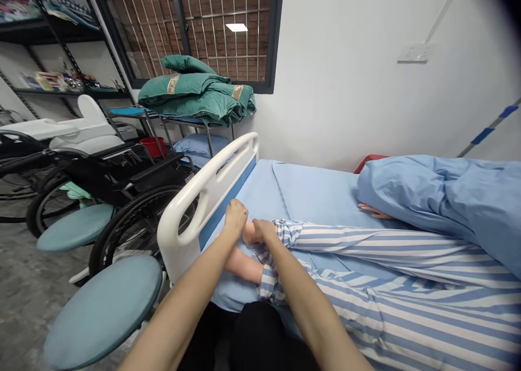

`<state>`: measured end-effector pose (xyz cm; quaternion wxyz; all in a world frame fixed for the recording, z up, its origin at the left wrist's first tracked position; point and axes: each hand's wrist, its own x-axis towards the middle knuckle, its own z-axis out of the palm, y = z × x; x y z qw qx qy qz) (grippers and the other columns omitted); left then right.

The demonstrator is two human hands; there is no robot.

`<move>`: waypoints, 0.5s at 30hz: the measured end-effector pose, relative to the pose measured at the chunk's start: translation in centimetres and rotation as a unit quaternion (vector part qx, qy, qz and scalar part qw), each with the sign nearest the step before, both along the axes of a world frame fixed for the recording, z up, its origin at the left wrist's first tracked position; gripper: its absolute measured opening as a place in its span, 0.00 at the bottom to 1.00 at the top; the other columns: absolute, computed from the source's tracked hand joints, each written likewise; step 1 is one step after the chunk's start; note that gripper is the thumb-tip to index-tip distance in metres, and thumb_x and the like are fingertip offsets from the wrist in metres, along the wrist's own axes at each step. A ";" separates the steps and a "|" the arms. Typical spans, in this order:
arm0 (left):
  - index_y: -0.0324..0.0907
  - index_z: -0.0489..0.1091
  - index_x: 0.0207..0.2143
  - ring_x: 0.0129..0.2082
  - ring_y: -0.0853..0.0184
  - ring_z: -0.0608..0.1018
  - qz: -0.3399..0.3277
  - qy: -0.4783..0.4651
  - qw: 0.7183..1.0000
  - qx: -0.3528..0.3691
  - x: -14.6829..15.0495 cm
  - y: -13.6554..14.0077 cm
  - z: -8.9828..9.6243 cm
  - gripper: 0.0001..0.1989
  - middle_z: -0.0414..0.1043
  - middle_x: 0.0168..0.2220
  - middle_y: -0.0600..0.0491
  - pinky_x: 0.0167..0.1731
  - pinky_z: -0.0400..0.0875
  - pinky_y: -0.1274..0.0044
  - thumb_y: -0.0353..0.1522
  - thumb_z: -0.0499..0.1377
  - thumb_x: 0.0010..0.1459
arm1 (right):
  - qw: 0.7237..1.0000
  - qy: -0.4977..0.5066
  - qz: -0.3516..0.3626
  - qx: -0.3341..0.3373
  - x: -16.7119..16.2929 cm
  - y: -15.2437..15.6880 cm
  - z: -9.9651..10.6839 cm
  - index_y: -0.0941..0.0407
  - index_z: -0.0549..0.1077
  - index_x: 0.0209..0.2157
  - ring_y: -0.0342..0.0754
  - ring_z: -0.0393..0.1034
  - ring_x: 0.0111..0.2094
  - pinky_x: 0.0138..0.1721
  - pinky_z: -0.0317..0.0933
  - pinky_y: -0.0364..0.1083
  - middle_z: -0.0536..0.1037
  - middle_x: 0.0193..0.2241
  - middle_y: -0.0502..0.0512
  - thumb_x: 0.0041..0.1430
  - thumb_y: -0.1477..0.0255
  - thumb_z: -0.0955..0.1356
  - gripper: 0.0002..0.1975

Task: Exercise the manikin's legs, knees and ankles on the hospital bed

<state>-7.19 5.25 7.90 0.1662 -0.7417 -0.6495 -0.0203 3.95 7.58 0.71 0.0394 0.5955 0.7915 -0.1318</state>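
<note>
A figure in blue-and-white striped trousers [350,238] lies on the bed; whether it is a person or a manikin I cannot tell. My left hand [236,214] is closed over the front of the far foot [248,232], hiding the toes. Around the ankle of that same leg, just below the trouser cuff, my right hand [264,231] is wrapped. The near bare lower leg [244,265] rests on the blue sheet [313,192] under my left forearm, its foot mostly hidden. A hand [374,212] of the lying figure shows beneath the blue quilt [427,202].
A white footboard [175,224] stands left of the feet. Beyond it are a wheelchair [138,197] and two round stools, one nearer [106,311] and one farther [77,227]. Green folded bedding [199,91] lies below the window. Shelves [61,31] line the left wall.
</note>
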 end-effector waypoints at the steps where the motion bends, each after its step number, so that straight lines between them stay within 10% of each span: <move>1: 0.25 0.67 0.39 0.40 0.60 0.67 -0.003 0.015 1.000 0.012 0.0 -0.3 -0.2 0.17 0.65 0.37 0.36 0.34 0.61 0.74 0.20 0.42 0.53 | 1.000 -0.001 -0.002 -0.003 0.0 0.0 0.0 0.55 0.66 0.41 0.55 0.69 0.39 0.34 0.61 0.47 0.73 0.37 0.60 0.29 0.56 0.71 0.34; 7: 0.23 0.63 0.45 0.42 0.53 0.64 0.054 0.080 0.995 0.008 0.7 -1.0 -0.8 0.21 0.60 0.44 0.31 0.32 0.62 0.68 0.23 0.39 0.55 | 1.000 -0.008 0.014 0.010 0.0 -0.4 0.1 0.55 0.65 0.42 0.56 0.69 0.39 0.34 0.61 0.48 0.73 0.38 0.60 0.29 0.56 0.71 0.35; 15: 0.29 0.69 0.32 0.34 0.55 0.68 0.127 -0.092 0.981 -0.113 2.0 2.5 -1.2 0.12 0.65 0.28 0.39 0.24 0.60 0.72 0.29 0.52 0.48 | 0.999 -0.004 0.007 0.044 0.2 -1.1 0.1 0.56 0.64 0.41 0.55 0.69 0.38 0.34 0.60 0.47 0.73 0.38 0.60 0.32 0.56 0.70 0.33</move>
